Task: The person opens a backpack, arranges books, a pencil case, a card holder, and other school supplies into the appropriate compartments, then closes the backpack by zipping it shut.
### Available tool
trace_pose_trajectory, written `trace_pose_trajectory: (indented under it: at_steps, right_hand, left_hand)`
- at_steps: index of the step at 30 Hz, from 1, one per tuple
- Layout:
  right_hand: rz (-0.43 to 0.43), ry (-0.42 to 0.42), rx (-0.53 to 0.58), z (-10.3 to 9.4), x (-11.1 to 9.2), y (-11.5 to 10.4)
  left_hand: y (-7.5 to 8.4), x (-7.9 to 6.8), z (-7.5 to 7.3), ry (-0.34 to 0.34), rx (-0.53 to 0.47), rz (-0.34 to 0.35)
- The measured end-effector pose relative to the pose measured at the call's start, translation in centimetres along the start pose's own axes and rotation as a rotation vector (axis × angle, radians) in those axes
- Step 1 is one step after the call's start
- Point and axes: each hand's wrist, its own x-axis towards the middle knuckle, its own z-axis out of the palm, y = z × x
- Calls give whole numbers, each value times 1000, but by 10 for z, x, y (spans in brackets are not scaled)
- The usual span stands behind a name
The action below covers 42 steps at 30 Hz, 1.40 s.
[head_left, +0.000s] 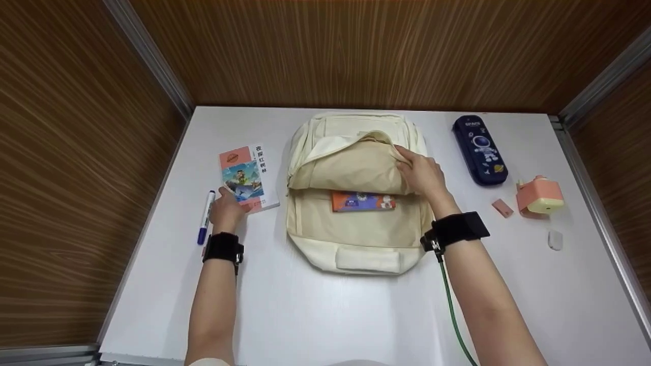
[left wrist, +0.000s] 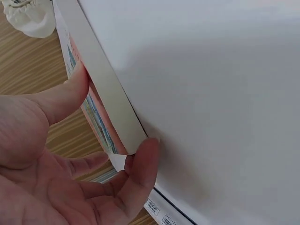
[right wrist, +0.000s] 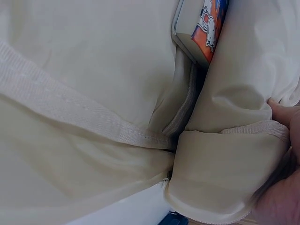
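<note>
Left hand point(head_left: 227, 208) pinches the lower left corner of the pink-and-blue book point(head_left: 241, 173), thumb on the cover, fingertips at the bottom edge per the left wrist view. Can't tell if the book is fully clear of the table point(head_left: 325, 315); it's left of the bag, not in it. Right hand point(head_left: 422, 173) pinches the edge of the backpack flap point(head_left: 351, 168) and holds it folded back, so the main compartment is accessible.

Next out: backpack point(head_left: 311, 249) lies flat, handle end toward the person. Orange-and-purple book point(head_left: 362, 202) sits inside, partly under the flap. Right wrist view also shows it in the compartment.

Status, my read: early stage. Done: bag unzipped, one book in. In progress: second book gripped, not yet at the bag. Remaining: that book, then closing up; flap is unfastened.

Outside the bag: marker point(head_left: 206, 217) just left of the left hand; on the far right, dark blue pencil case point(head_left: 480, 150), pink-and-yellow sharpener point(head_left: 540, 195), pink eraser point(head_left: 502, 208), small white item point(head_left: 555, 240), ID unclear. Neither hand touches these. Can't tell whether any of them count as outstanding.
</note>
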Motion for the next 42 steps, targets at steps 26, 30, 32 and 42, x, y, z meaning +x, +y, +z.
trace_pose_trajectory:
  at_steps: [26,30,32,42]
  right_hand:
    - [-13,-22,25,-2,-1,-2]
    - [-41,3,53,-6,0,-5]
    - [-56,14,66,-9,0,-6]
    - [-105,71,108,-28,3,-21]
  left_hand:
    - [-2,12,-5,-1,-622,57]
    - [3,6,-13,90,-757,139]
    - [6,2,-17,124,-809,163]
    - [28,-30,-44,268,-1214,280]
